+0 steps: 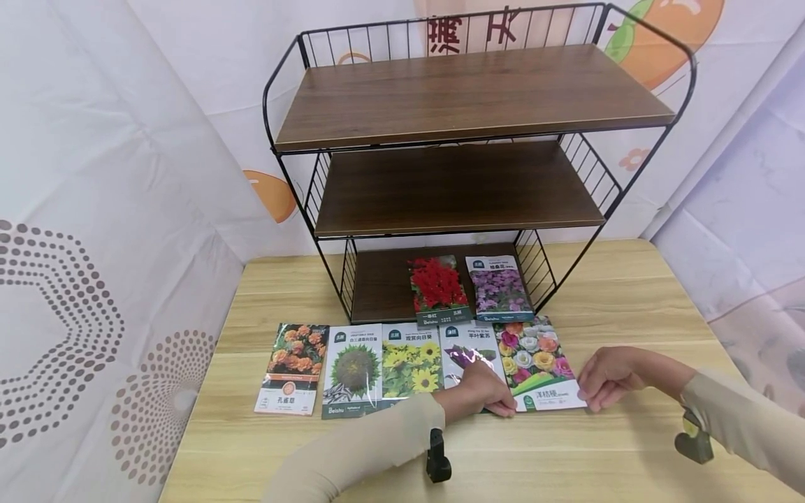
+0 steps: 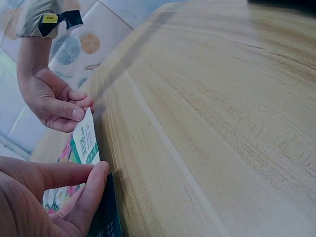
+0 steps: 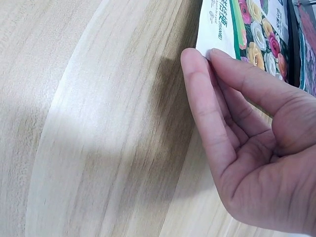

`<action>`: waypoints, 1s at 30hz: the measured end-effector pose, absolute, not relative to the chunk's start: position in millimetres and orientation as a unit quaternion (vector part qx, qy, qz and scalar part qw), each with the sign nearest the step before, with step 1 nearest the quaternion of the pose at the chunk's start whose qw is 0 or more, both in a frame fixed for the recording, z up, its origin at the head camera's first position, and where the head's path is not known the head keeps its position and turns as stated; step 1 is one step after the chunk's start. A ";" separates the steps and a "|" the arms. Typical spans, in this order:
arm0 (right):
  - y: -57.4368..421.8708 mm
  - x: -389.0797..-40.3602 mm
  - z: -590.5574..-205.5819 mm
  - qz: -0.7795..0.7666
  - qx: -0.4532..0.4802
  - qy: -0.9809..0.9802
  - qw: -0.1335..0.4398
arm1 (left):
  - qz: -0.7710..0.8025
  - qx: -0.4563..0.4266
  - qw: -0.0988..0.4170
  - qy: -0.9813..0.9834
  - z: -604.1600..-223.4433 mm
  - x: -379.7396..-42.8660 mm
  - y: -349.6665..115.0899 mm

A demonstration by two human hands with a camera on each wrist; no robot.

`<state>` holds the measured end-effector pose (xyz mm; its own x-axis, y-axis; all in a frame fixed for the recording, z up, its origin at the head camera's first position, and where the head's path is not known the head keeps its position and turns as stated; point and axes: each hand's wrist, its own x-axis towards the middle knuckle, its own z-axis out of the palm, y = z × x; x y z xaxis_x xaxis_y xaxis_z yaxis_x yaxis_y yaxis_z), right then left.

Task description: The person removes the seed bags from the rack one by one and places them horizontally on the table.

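A seed packet with multicoloured roses (image 1: 537, 356) lies at the right end of a row on the table. My left hand (image 1: 479, 388) pinches its near left corner between thumb and finger, as the left wrist view shows up close. At the near right corner, my right hand (image 1: 608, 378) pinches the white edge with thumb and forefinger (image 3: 200, 79). Beneath my left hand, the purple-leaf packet (image 1: 458, 338) is partly covered. Left of it lie the yellow-flower packet (image 1: 411, 358), the sunflower-head packet (image 1: 353, 368) and the orange marigold packet (image 1: 295, 363).
A black wire rack with brown shelves (image 1: 465, 185) stands behind the row. On its bottom shelf lean a red-flower packet (image 1: 438, 283) and a purple-flower packet (image 1: 499, 286). The light wood table (image 1: 541, 461) extends in front; patterned cloth (image 1: 94, 175) hangs around it.
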<state>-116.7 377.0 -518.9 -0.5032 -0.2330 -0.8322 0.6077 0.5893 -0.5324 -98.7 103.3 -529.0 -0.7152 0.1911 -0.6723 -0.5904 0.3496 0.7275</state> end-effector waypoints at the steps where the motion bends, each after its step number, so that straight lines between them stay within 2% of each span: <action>1: 377.1 -116.6 -519.0 -0.433 0.124 0.751 0.482 | 0.552 -0.130 0.354 0.744 -528.7 -98.8 102.9; 30: 373.4 -119.3 -504.4 -0.387 0.116 0.791 0.459 | 0.544 -0.109 0.355 0.752 -519.9 -95.4 98.3</action>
